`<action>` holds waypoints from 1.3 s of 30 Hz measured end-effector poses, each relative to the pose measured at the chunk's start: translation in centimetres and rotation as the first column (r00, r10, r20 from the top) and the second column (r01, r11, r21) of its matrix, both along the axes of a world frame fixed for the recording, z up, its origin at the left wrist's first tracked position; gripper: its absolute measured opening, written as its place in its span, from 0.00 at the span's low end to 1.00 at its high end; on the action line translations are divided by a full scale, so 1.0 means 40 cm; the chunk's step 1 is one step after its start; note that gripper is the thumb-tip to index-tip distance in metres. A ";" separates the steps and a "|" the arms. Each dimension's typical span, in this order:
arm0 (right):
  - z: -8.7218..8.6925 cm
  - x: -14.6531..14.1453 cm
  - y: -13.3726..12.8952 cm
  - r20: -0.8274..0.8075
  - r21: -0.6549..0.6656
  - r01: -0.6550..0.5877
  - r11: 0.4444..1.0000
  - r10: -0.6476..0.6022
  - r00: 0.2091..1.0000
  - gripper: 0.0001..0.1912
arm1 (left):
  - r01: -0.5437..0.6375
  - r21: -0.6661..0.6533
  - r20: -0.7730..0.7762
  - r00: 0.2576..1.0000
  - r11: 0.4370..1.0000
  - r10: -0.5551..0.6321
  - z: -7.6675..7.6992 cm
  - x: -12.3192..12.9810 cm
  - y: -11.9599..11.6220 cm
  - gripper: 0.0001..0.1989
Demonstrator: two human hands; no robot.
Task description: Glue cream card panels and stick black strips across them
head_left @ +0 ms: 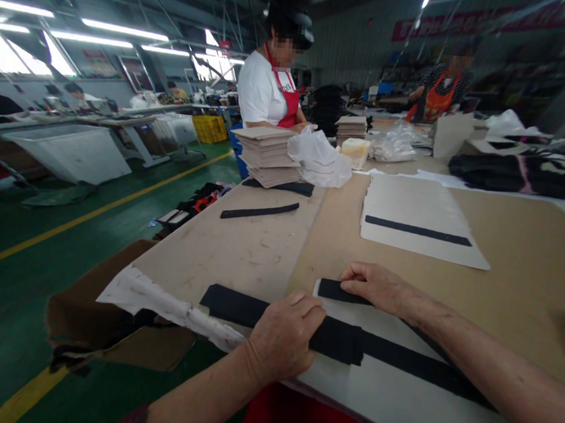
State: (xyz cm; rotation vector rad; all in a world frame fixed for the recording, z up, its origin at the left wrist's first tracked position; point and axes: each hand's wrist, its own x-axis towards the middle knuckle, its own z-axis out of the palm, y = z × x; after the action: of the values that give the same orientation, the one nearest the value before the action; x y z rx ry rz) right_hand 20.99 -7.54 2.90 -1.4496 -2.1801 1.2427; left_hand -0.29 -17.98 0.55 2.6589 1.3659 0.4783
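Fingers curled, my left hand (287, 334) grips a wide black strip (236, 305) near the table's front edge. This strip overlaps a longer black strip (412, 360) that runs right across a pale sheet (395, 390). Farther back, the bent fingers of my right hand (367, 285) press on a black band (332, 290) at the sheet's upper left corner. My right forearm hides part of the band and sheet. Beyond my hands, another pale sheet (410, 202) bears a black strip (418, 230). A single black strip (260, 210) lies at the table's left.
Stacked pale boards (267, 155) stand at the back left beside a white plastic bag (319, 157). A person in a red apron (273, 87) stands behind them; another person (439, 87) is farther right. Black bundles (510, 172) lie back right. An open cardboard box (95, 288) is below the left edge.
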 end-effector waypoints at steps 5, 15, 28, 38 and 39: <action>-0.007 -0.011 0.004 0.032 -0.004 -0.012 1.000 0.012 0.999 0.05 | -0.010 -0.022 -0.008 1.000 1.000 0.010 0.008 -0.001 -0.002 0.17; -0.014 -0.017 0.015 0.107 0.064 -0.069 0.996 0.062 0.992 0.04 | -0.059 -0.020 -0.103 0.993 0.998 0.057 0.022 0.007 -0.002 0.26; 0.010 -0.029 0.000 0.116 0.085 -0.059 0.995 0.049 0.992 0.01 | -0.046 -0.046 -0.074 0.996 0.998 0.043 0.015 0.006 0.004 0.29; 0.048 0.113 0.007 0.147 -0.010 -0.051 0.999 0.052 0.988 0.20 | -0.049 -0.053 -0.077 0.996 0.997 0.045 0.024 0.008 0.011 0.29; 0.056 0.164 0.006 0.125 -0.058 -0.047 0.997 0.054 0.991 0.23 | -0.049 -0.051 -0.074 0.996 0.997 0.045 0.024 0.008 0.013 0.29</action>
State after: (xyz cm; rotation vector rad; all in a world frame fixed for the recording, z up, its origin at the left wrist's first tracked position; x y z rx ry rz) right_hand 27.56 -7.30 5.16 -1.5430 -2.2954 1.2692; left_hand 0.04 -17.46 1.49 2.6312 1.4432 0.3487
